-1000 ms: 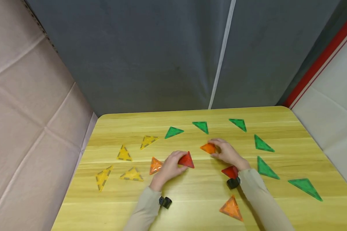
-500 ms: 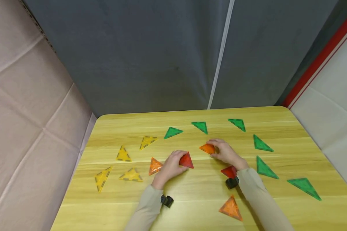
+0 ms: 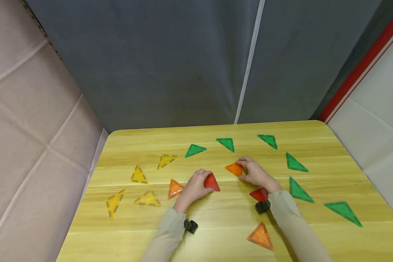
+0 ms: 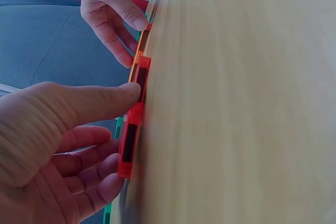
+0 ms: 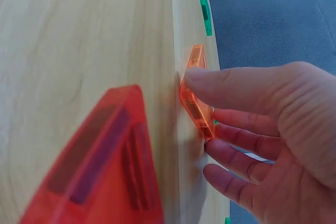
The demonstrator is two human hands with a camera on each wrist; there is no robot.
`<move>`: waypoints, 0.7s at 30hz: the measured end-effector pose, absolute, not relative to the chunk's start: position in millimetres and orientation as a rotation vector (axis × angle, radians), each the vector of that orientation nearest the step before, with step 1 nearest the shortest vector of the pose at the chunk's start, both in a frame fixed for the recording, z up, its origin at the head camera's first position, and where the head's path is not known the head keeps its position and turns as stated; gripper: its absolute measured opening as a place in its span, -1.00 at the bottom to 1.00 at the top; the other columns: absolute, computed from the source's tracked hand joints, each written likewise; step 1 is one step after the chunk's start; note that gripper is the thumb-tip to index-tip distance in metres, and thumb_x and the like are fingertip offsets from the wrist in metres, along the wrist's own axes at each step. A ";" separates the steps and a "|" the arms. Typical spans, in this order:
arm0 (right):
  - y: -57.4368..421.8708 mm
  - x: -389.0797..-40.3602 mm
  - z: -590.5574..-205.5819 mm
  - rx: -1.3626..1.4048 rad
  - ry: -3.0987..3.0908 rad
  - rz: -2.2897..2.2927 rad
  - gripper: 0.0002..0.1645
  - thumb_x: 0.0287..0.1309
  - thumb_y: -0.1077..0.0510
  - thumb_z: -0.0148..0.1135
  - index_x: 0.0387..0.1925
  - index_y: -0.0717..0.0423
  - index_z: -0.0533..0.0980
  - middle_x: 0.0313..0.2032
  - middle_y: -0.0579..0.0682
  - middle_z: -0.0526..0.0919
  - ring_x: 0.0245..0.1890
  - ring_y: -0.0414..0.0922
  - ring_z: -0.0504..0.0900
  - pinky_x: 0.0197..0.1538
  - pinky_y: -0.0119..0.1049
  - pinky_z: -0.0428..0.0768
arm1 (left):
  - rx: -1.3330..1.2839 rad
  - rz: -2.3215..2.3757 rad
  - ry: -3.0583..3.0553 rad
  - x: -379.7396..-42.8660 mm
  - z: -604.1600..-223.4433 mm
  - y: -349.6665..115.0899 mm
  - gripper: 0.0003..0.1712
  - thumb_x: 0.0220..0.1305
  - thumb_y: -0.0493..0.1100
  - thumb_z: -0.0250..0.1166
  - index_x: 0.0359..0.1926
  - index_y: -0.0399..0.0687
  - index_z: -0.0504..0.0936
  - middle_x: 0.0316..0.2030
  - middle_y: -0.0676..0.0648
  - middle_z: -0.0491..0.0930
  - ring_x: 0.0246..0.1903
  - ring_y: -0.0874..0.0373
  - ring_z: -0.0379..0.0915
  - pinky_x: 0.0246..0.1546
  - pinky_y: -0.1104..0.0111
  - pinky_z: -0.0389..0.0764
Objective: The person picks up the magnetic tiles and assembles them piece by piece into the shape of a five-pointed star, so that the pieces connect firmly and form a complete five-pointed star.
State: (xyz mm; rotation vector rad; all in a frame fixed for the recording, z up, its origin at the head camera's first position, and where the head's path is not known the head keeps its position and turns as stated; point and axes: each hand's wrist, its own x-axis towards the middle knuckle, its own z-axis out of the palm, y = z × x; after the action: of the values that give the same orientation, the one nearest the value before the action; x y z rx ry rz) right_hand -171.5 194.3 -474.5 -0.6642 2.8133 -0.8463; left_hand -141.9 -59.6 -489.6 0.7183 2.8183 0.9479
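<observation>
My left hand (image 3: 194, 187) pinches a red triangular magnetic tile (image 3: 211, 182) near the middle of the table. In the left wrist view the thumb presses one edge of this red tile (image 4: 134, 124), with the fingers beyond it. Farther back and to the right, my right hand (image 3: 256, 173) grips an orange triangular magnetic tile (image 3: 234, 169) between thumb and fingers; the thumb covers part of the orange tile (image 5: 197, 114) in the right wrist view. A second red tile (image 3: 259, 194) lies beside the right wrist. Another orange tile (image 3: 175, 188) sits left of the left hand, partly hidden.
Several green triangular tiles (image 3: 299, 190) arc along the back and right of the wooden table (image 3: 216, 240). On the left lie several yellow ones (image 3: 148, 199). One more orange tile (image 3: 261, 236) rests near the front, beside the right sleeve. A grey curtain (image 3: 170, 72) hangs behind.
The left hand and its red tile have shifted slightly right, and the left forearm has edged forward. The right hand stays nearly in place with the orange tile.
</observation>
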 end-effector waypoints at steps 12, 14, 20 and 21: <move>193.1 -172.0 -473.9 -0.639 2.798 -0.819 -0.29 -0.06 0.27 0.42 0.13 0.49 0.38 0.12 0.33 0.37 0.08 0.21 0.40 0.15 0.04 0.38 | 0.580 0.926 2.853 -142.4 -488.9 -50.9 -0.34 -0.07 -0.16 0.51 0.08 -0.34 0.53 -0.14 -0.18 0.49 -0.24 0.05 0.45 -0.23 0.29 0.54; 192.7 -171.6 -473.6 -0.628 2.791 -0.822 -0.27 -0.07 0.28 0.43 0.14 0.48 0.37 0.13 0.33 0.37 0.08 0.21 0.39 0.16 0.04 0.38 | 0.566 0.932 2.853 -142.4 -488.2 -49.9 -0.33 -0.08 -0.16 0.51 0.07 -0.35 0.53 -0.15 -0.18 0.49 -0.25 0.05 0.45 -0.26 0.29 0.55; 192.3 -170.9 -473.3 -0.612 2.786 -0.830 -0.27 -0.10 0.30 0.44 0.14 0.47 0.38 0.12 0.30 0.37 0.07 0.18 0.40 0.15 0.02 0.39 | 0.552 0.955 2.837 -142.4 -486.9 -49.1 -0.33 -0.09 -0.16 0.51 0.06 -0.38 0.54 -0.17 -0.17 0.48 -0.28 0.06 0.44 -0.30 0.33 0.54; 192.2 -170.8 -473.3 -0.617 2.788 -0.826 -0.27 -0.10 0.30 0.44 0.14 0.47 0.38 0.12 0.29 0.37 0.07 0.18 0.41 0.15 0.01 0.39 | 0.548 0.958 2.832 -142.5 -486.9 -49.3 -0.33 -0.09 -0.16 0.51 0.06 -0.38 0.54 -0.17 -0.17 0.48 -0.28 0.06 0.44 -0.30 0.33 0.53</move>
State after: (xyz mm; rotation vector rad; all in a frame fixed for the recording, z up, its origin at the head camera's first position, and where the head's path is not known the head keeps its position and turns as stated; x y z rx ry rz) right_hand -170.8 192.2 -473.3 -0.6165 2.7882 -0.8265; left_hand -142.5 -49.3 -486.9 0.5482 2.8320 0.9576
